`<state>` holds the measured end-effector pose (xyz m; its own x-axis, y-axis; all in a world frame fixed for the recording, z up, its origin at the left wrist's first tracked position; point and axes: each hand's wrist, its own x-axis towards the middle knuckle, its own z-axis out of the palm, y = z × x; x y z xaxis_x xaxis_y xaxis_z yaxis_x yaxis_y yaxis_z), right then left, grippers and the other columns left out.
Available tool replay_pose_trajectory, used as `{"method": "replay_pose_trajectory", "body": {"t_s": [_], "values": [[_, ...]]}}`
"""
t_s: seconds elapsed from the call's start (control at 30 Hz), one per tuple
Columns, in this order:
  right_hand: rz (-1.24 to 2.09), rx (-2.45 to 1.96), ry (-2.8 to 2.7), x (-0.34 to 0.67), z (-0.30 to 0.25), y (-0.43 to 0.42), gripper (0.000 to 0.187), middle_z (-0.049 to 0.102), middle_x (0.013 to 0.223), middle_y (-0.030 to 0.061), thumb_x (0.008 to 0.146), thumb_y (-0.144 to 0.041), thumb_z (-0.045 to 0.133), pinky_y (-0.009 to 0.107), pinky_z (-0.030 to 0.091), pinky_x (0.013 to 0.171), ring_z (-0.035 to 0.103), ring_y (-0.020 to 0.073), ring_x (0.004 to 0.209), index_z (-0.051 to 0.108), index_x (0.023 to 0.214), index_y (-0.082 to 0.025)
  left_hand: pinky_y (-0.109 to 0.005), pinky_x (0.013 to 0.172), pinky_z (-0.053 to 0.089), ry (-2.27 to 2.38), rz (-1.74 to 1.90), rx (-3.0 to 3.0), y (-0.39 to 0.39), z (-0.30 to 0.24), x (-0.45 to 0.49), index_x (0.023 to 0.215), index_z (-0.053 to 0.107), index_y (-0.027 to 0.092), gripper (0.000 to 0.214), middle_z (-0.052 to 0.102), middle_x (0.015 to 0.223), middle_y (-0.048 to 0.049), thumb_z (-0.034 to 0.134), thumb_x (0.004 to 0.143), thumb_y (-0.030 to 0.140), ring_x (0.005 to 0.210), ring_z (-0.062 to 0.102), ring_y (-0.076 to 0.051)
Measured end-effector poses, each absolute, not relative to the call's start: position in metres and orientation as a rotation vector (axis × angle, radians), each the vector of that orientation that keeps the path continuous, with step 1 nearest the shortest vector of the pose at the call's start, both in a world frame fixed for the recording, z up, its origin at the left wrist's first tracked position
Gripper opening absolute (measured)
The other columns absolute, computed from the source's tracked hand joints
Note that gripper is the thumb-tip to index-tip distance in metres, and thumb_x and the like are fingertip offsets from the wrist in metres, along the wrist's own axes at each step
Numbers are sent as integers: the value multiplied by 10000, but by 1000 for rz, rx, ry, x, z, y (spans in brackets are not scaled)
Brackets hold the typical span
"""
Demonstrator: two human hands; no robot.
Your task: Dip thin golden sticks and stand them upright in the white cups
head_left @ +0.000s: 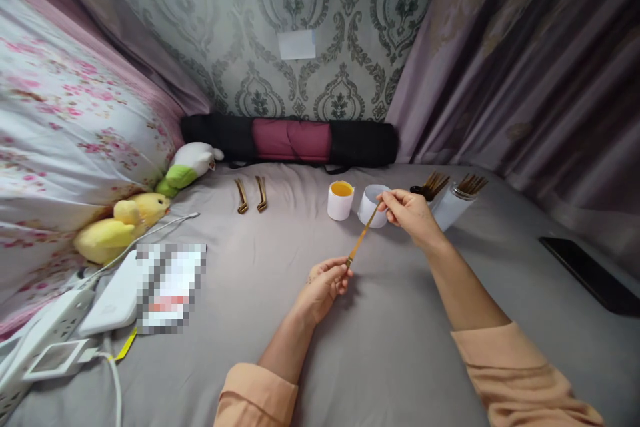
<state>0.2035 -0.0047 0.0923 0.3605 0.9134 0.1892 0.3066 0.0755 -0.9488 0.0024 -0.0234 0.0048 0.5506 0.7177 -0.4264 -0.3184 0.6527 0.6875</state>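
Right now a thin golden strip (363, 235) slants over the grey bedsheet (280, 320), its lower end pinched in the left hand (325, 283) and its upper end pinched by the right hand (410, 211), just beside the white cup (373, 205).

A thin golden-brown stick (363, 235) slants in the air just in front of the white cup (373, 205), pinched at both ends.
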Motion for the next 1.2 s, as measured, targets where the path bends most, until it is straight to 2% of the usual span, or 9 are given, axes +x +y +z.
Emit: {"method": "replay_pose_trajectory", "body": {"t_s": [0.3,0.43,0.63,0.97,1.2], "values": [[672,-1481,-1111,212,104,-9,305,603,665,33,744,-447,564,167,295,352,411,48,424,620,774,-148,-161,451,355,732,655,532,-20,9,-1,912,598,70,277,589,696,-50,670,673,190,503,481,-46],[621,-1467,-1103,220,116,-11,273,599,654,35,748,-421,571,172,273,340,401,48,415,621,751,-153,-160,493,393,689,672,470,-17,9,-5,924,616,75,256,569,715,-38,643,699,192,536,487,-42],[509,-1469,-1073,240,137,-9,228,595,643,37,757,-387,579,176,287,340,404,50,407,619,732,-165,-149,464,381,627,682,340,-12,6,-9,903,612,89,206,541,705,-13,616,726,194,532,468,-33],[293,-1504,-1015,258,186,-1,171,586,657,50,805,-252,533,141,311,361,423,22,417,599,754,-103,-158,452,371,528,705,205,-7,4,-14,894,591,90,169,539,710,-11,580,753,182,538,467,-43],[135,-1547,-1058,266,200,12,198,611,652,72,817,-243,498,144,289,374,423,22,418,607,776,-83,-161,458,369,518,714,181,-6,4,-14,879,589,92,156,542,709,-14,577,753,184,540,467,-43]]}}
